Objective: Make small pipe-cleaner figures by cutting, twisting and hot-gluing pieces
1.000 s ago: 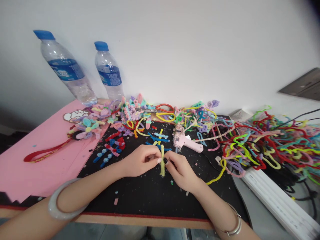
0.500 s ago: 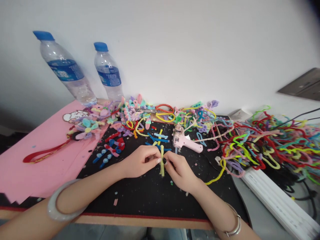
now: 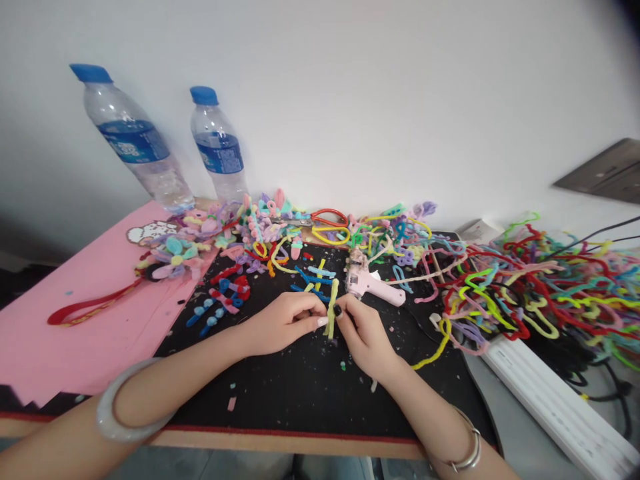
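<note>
A short bundle of pale yellow pipe cleaners (image 3: 333, 293) stands lengthwise between my hands over the black mat (image 3: 280, 400). My left hand (image 3: 287, 323) pinches it from the left, thumb and fingers together. From the right, the fingers of my right hand (image 3: 363, 333) close on the same bundle. Just beyond lie short blue pipe cleaner pieces (image 3: 306, 289), with a light blue one and some yellow ones among them. A pink glue gun (image 3: 375, 287) rests to the right of these pieces.
Orange-and-yellow-handled scissors (image 3: 330, 227) lie amid finished pipe cleaner shapes at the back. Loose pipe cleaners (image 3: 530, 287) heap up at right, beside a white power strip (image 3: 560, 407). Two water bottles (image 3: 220, 150) stand by the wall. Pink paper (image 3: 90, 333) covers the left side.
The yellow bundle has shifted slightly right and away from me, now leaning a little. My right fingers have moved up and to the right along with it; my left hand follows slightly.
</note>
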The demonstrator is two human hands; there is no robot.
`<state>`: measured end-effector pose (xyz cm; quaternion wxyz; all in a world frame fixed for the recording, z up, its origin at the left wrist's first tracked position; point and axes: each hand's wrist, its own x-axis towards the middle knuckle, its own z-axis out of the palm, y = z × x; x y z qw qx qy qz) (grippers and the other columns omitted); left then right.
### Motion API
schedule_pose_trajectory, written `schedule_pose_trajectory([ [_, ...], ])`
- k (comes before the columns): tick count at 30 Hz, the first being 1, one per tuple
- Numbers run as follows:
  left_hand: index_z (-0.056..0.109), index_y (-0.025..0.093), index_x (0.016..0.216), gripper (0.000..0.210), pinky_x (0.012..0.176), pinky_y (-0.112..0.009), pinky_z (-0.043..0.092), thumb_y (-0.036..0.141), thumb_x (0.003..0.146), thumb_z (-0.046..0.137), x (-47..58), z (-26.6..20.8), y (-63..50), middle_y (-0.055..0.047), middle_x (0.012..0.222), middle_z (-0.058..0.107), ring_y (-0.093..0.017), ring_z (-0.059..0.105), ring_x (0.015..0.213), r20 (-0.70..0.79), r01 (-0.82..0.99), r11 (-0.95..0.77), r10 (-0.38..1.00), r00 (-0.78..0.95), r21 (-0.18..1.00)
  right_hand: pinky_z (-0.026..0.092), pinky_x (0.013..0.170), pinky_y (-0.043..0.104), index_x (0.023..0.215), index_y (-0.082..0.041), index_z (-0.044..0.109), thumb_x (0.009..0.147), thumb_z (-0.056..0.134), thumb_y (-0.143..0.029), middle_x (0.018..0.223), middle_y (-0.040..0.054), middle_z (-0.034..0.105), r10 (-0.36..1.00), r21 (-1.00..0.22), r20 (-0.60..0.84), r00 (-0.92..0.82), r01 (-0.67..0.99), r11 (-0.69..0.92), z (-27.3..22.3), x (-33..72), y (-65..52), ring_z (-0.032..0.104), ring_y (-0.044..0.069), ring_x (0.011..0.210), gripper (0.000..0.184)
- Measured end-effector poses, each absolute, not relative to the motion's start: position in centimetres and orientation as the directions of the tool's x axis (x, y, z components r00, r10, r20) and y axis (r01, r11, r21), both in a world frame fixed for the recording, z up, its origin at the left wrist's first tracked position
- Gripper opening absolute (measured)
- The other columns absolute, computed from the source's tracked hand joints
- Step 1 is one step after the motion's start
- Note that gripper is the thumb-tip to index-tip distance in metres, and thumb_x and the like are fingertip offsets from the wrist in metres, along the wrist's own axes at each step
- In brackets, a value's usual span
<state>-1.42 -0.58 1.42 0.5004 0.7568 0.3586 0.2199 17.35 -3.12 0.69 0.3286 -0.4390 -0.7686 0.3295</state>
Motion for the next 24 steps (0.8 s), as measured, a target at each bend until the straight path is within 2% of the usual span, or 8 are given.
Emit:
schedule_pose_trajectory([
  [5,0.056,0.015,0.079,0.017,0.053,-0.018,0.032,0.026,0.087,0.046,-1.41,1.32,-0.58,0.004,0.066,0.047,-0.007,0.041,0.056,0.007,0.33,-0.284,0.766,0.642,0.9,0.033,0.058,0.021,0.076,-0.019,0.042,0.09,0.036,-0.014,0.067,-0.0029,0.043,0.886,-0.791,0.212,-0.413,0.46,0.404,0.72,17.33,-3.2,0.041,0.01,0.06,0.016],
  [14,0.052,0.015,0.075,0.019,0.047,-0.017,0.029,0.026,0.088,0.044,-1.42,1.42,-0.75,0.007,0.055,0.041,-0.005,0.036,0.046,-0.082,0.279,-0.146,0.741,0.666,0.949,0.034,0.06,0.022,0.078,-0.019,0.045,0.09,0.036,-0.015,0.07,-0.0015,0.045,0.879,-0.772,0.201,-0.432,0.483,0.414,0.64,17.17,-3.09,0.043,0.011,0.062,0.015],
  [24,0.054,0.014,0.075,0.02,0.045,-0.017,0.027,0.029,0.086,0.047,-1.6,1.06,-0.56,0.005,0.059,0.042,-0.006,0.036,0.048,-0.084,0.232,-0.078,0.783,0.616,0.97,0.034,0.06,0.022,0.081,-0.019,0.046,0.091,0.036,-0.018,0.07,-0.0021,0.046,0.878,-0.756,0.159,-0.451,0.517,0.402,1.05,17.5,-3.11,0.044,0.012,0.064,0.014],
])
